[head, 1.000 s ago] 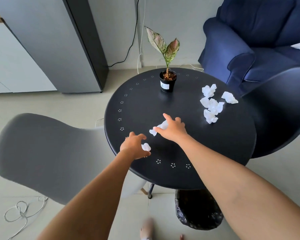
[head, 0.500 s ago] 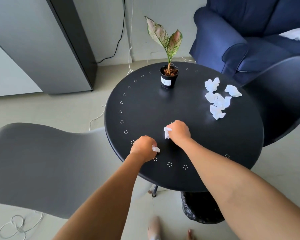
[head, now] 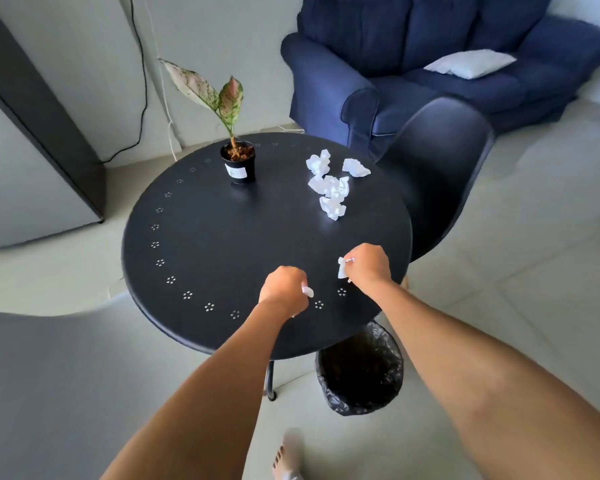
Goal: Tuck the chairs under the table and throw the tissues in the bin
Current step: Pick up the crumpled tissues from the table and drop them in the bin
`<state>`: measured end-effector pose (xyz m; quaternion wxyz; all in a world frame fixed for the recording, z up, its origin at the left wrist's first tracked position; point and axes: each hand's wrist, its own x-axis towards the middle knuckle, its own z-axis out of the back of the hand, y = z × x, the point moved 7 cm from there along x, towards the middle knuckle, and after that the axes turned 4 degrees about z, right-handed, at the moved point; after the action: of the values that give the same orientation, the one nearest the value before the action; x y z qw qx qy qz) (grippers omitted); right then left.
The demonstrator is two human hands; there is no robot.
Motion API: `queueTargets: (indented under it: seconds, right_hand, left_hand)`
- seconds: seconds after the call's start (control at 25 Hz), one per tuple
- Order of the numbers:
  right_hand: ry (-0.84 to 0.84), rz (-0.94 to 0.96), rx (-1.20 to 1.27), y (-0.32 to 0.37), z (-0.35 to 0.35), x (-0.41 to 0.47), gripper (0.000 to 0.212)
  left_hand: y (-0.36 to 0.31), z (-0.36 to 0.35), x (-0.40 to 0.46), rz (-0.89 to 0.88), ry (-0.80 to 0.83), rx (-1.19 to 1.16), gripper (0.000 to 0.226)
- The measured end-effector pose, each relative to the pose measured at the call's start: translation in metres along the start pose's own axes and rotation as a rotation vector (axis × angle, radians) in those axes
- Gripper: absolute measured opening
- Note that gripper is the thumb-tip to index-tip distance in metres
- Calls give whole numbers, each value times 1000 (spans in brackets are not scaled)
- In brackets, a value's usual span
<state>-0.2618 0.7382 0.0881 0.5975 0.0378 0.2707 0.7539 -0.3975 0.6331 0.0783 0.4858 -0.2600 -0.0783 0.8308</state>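
Near the front edge of the round black desk [head: 222,237], both hands are closed into fists, each grip wrapped around a crumpled tissue. The left hand [head: 284,291] shows only a white corner poking out by the thumb; the right hand [head: 368,266] has more paper bulging from its fist. The bin [head: 361,372], lined with a black bag, stands on the floor below that front edge, partly tucked under the desk — so the rim overhangs part of its opening.

That overhang is the main risk. A tissue let go straight down from where the hands are now would likely land on the desk; one released just past the edge could glance off the rim of the bin and fall to the floor by the bare foot [head: 286,459]. The loose tail in the right hand could also slip out before the hand gets over the bag, since light paper drifts.

A pile of tissues [head: 329,185] lies on the far side of the desk from the bin, just right of the potted plant [head: 238,161]. Reaching for it carelessly could knock the tall, narrow pot over. The dark chair [head: 440,174] beyond the pile sits close against the desk; the grey chair [head: 66,375] on the bin's left looks not yet pushed in.
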Motion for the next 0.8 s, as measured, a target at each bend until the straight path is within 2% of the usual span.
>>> queueTargets:
  seconds: [0.04,0.08,0.2,0.36,0.56,0.72,0.8]
  right_hand:
    - [-22,-31,-6,-28,16,-11,18]
    - [-51,-59,-8,-57,30,-22,17]
    - [-126,-115,-4,-138,57,-62,29]
    - [-77,-190,58,-215,46,-102,36]
    - [29,-267,169,-271,-31,-112,35]
    - [74,-301,285,-307,-134,-74,33]
    - [86,-283,296,-324,-185,-49,39]
  left_hand:
    - [-25,-12,-4,-40,15,4,24]
    - [-51,-26,-9,-80,32,11,25]
    - [-118,-71,-32,-197,77,48,24]
    - [-162,-135,-56,-316,114,148,22]
    - [-126,-216,-43,-236,209,203,19]
    - [-81,-279,0,-156,199,189,21]
    - [-58,-309,25,-132,171,183,21]
